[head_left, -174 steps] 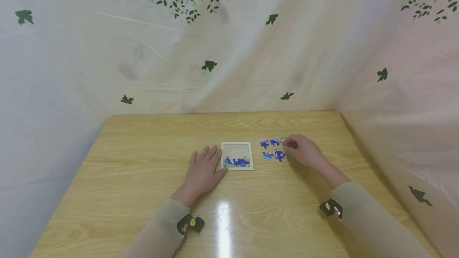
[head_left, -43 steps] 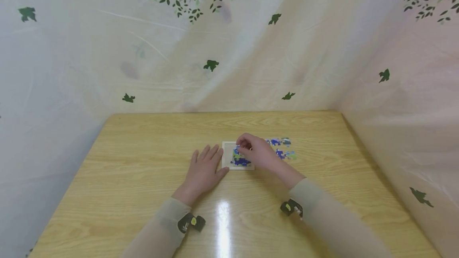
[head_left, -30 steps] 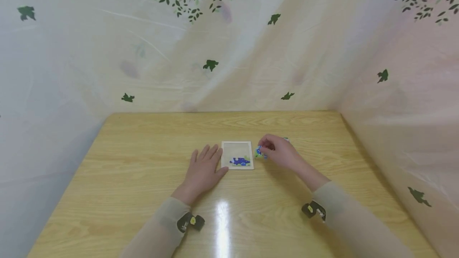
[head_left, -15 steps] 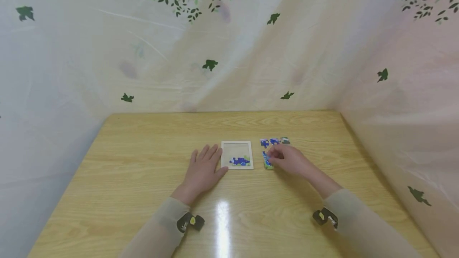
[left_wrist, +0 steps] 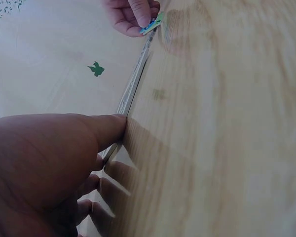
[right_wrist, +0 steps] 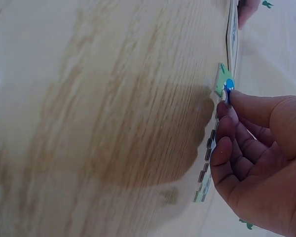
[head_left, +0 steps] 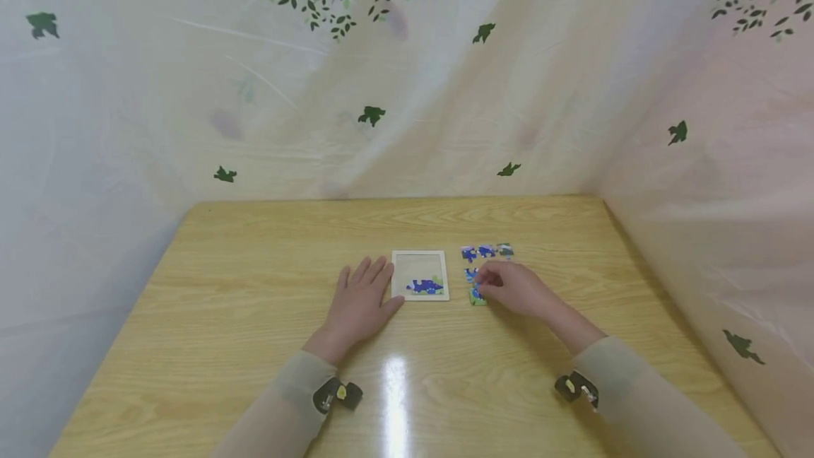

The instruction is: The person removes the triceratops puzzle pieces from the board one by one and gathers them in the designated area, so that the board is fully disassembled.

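Observation:
My left hand point(head_left: 359, 308) rests on the table with its fingers straight, thumb and fingertips against the left side of a white square puzzle tray point(head_left: 420, 253). Joined purple, blue and green jigsaw pieces point(head_left: 425, 287) lie along the tray's lower right. Right of the tray, my right hand point(head_left: 518, 288) pinches a green and blue jigsaw piece point(head_left: 477, 297) between thumb and fingers. That piece point(right_wrist: 223, 81) is seen edge-on in the right wrist view, close to the tabletop. Several loose jigsaw pieces point(head_left: 486, 251) lie just beyond this hand, which hides some of them.
A wooden table point(head_left: 254, 246) carries everything. Behind it and at the sides hangs a pale curtain point(head_left: 305, 133) printed with leaves. Each sleeve has a small dark wrist camera point(head_left: 577, 389) strapped to it.
The jigsaw piece from the tray's lower left corner is out of the tray. My right hand has moved right from above the tray, holding it, and lowered it beside the loose pieces. Left hand still.

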The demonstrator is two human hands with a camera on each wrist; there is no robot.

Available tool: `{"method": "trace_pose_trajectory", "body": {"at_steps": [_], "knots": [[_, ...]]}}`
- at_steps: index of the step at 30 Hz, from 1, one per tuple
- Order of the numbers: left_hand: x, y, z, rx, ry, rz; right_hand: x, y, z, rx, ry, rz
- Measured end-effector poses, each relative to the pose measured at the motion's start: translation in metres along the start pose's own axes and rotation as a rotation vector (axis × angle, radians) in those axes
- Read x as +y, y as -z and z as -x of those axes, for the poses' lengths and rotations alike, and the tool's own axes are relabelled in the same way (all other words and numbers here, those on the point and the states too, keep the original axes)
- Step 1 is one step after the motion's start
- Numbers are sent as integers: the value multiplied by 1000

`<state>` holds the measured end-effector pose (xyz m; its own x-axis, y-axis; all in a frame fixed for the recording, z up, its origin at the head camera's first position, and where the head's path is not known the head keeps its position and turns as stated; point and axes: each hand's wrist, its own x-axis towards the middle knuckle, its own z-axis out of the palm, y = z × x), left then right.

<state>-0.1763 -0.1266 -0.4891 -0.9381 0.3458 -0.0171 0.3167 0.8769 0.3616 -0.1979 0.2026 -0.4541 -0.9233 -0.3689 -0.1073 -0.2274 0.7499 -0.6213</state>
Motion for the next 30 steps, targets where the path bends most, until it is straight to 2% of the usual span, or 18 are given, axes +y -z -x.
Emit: {"method": "trace_pose_trajectory", "body": {"at_steps": [30], "knots": [[2,0,1,5,3,0,1,-5,0,-1,-38,142]]}}
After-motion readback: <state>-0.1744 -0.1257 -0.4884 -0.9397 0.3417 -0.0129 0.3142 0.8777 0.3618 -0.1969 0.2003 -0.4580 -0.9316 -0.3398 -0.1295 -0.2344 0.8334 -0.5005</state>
